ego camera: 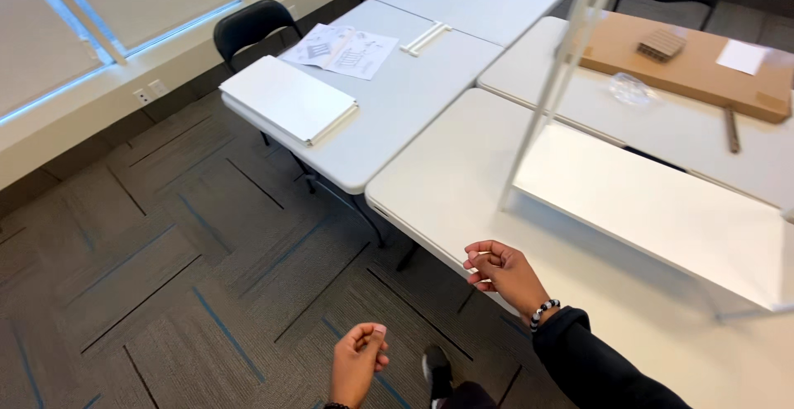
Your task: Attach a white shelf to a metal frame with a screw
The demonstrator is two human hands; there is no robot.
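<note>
Two hands in view, both the person's own, both curled loosely with fingers folded toward the palm. The right hand (pixel 499 270) hangs over the near edge of the closest desk (pixel 447 186); something small and pale may sit between its thumb and fingers, but it is too small to tell. The left hand (pixel 358 359) is lower and further back, over the carpet (pixel 165 268), thumb against the curled fingers, and I cannot tell whether it holds anything. A beaded bracelet (pixel 543 312) sits at the right wrist above a dark sleeve.

Key relation: the nearest work item is the white shelf frame (pixel 653 202) lying on the closest desk. It lies ahead of and to the right of the right hand, near but apart from it. Its flat panel runs long from upper left to lower right, and a slim white upright (pixel 554 86) rises from its near-left corner. The right hand is clearly the nearer one; the left hand is well apart from the frame and off the desk altogether.

Further off, to the left: a stack of white panels (pixel 289 99) on the next desk, printed sheets (pixel 343 49) beyond it, and white rails (pixel 426 38). A brown cardboard box (pixel 686 70) lies on the far right desk.
</note>
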